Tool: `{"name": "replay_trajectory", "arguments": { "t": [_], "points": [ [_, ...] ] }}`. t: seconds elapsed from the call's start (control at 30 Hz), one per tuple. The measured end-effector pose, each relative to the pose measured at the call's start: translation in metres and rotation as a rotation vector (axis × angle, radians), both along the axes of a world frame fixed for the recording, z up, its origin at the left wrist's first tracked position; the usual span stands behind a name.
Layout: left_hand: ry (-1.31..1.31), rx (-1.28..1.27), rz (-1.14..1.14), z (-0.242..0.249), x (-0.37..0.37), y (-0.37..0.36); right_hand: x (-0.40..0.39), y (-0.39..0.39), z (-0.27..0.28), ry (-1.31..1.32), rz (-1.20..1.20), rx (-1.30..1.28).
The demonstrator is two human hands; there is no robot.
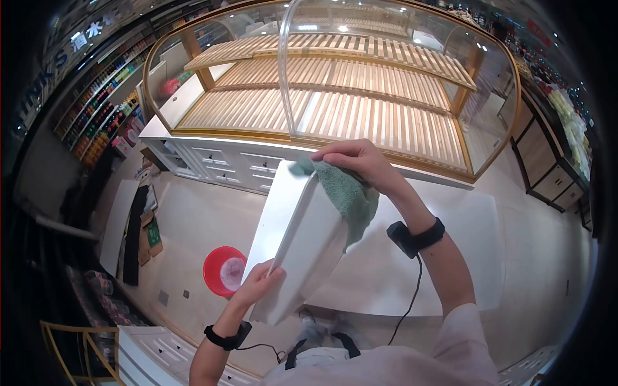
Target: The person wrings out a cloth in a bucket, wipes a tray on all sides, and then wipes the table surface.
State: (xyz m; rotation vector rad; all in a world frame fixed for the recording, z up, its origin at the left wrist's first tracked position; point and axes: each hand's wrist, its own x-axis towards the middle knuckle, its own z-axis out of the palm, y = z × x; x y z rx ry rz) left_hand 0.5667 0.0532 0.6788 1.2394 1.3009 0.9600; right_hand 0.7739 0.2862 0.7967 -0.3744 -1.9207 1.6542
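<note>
A long white panel (302,248), shaped like a drawer or shallow box, is held tilted in front of my body. My left hand (259,283) grips its lower left edge, fingers closed round the side. At the upper end, my right hand (360,164) pinches a green cloth (347,196) that drapes over the panel's top edge and hangs down its right side. Part of the panel's right face is hidden by the cloth. Below and to the left, a red bucket (211,271) with foamy water stands on the floor.
Ahead stands a glass display case (380,96) with slatted wooden shelves over a white drawer base (248,166). A large white sheet (444,257) lies on the floor at right. Cardboard and boards (122,225) lie at left. Cables run from both wrist bands.
</note>
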Motion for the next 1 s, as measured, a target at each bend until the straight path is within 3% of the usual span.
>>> {"name": "replay_trajectory", "arguments": {
  "t": [0.07, 0.27, 0.4, 0.63, 0.77, 0.87, 1.0],
  "points": [
    [-0.007, -0.019, 0.009, 0.007, 0.002, -0.001, 0.001, 0.007, -0.011, -0.098, 0.032, 0.019],
    [0.014, -0.02, -0.012, -0.009, -0.003, 0.0, 0.005, -0.008, -0.012, -0.045, 0.105, 0.072],
    [0.07, -0.063, 0.024, 0.001, -0.005, 0.005, 0.003, -0.01, -0.027, -0.011, -0.05, 0.019],
    [0.265, 0.014, 0.161, -0.009, 0.001, 0.016, 0.001, -0.024, -0.034, -0.009, -0.164, 0.477],
    [0.134, 0.196, 0.187, 0.011, 0.008, 0.034, -0.002, -0.035, -0.031, -0.071, -0.118, 0.58],
    [0.123, 0.221, 0.23, 0.043, 0.026, 0.05, -0.012, -0.046, -0.045, -0.058, -0.073, 0.572],
    [-0.093, 0.238, 0.393, 0.043, 0.037, 0.064, -0.016, -0.053, -0.042, 0.012, -0.123, 0.568]
  ]
}}
